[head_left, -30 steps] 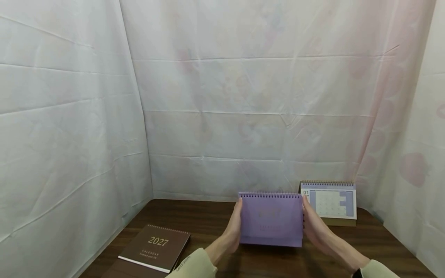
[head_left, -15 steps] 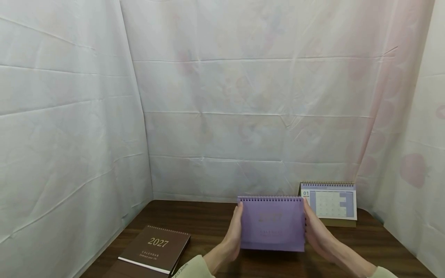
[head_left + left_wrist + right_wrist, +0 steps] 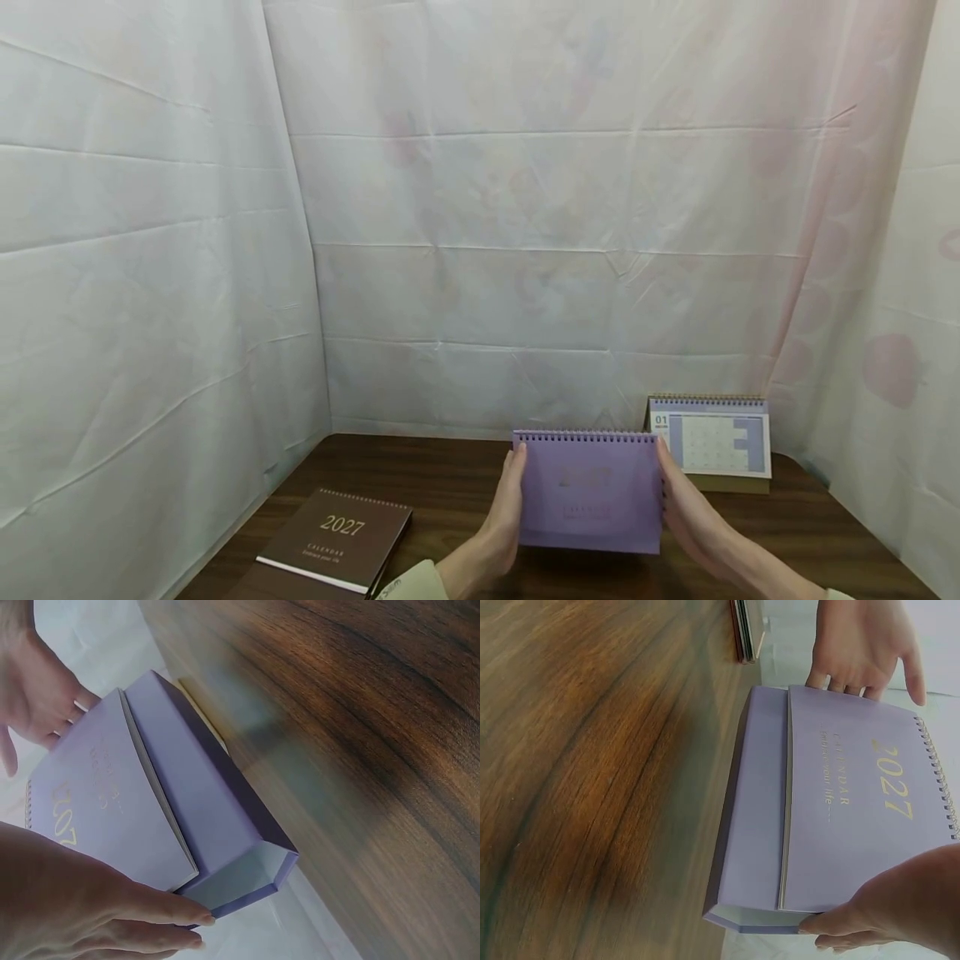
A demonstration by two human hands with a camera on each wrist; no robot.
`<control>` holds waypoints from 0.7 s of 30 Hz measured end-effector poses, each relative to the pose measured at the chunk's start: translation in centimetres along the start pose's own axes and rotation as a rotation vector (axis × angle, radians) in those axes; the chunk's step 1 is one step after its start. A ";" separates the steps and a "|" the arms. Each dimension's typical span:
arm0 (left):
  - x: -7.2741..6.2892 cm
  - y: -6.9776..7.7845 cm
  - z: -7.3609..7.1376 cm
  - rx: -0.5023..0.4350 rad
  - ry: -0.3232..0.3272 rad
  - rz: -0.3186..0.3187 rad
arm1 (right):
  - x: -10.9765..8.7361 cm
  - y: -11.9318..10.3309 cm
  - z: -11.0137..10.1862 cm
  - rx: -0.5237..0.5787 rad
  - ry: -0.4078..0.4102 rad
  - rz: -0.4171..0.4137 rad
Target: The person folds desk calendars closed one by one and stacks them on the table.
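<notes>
A purple spiral-bound desk calendar [image 3: 588, 500], its stand folded out into a hollow wedge, is held up over the table between both hands. My left hand [image 3: 501, 521] holds its left side, and my right hand [image 3: 692, 512] holds the right side. Gold "2027" lettering shows on its cover [image 3: 847, 780] in the right wrist view. Seen from the left wrist, fingers [image 3: 150, 907] lie along the open end of the stand. Part of the fingers is hidden behind the calendar. A dark shadow lies on the tabletop below it.
A brown 2027 calendar [image 3: 333, 537] lies on the dark wooden table [image 3: 427, 475] at the left. Behind my right hand stands a white-and-lilac calendar [image 3: 716, 442] with a January page. Pale curtains [image 3: 465, 292] enclose the table's back and sides.
Both hands have lowered the purple calendar slightly and brought it a little nearer, still held by its sides. The other two calendars stay where they were.
</notes>
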State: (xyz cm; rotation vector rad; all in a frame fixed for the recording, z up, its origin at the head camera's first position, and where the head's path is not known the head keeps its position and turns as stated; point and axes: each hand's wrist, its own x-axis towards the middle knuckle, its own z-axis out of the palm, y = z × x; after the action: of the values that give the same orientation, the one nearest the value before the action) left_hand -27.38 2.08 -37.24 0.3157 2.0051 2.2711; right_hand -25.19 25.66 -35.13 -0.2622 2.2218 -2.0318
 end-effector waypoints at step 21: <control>-0.5 0.3 1.1 0.126 0.155 0.007 | -0.7 0.2 0.5 -0.436 0.123 0.062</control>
State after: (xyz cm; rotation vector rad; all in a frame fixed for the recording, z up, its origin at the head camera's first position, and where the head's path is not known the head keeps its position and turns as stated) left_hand -26.65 2.96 -36.83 0.1612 2.2305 2.2420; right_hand -24.38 25.32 -35.37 -0.1054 2.6949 -1.5509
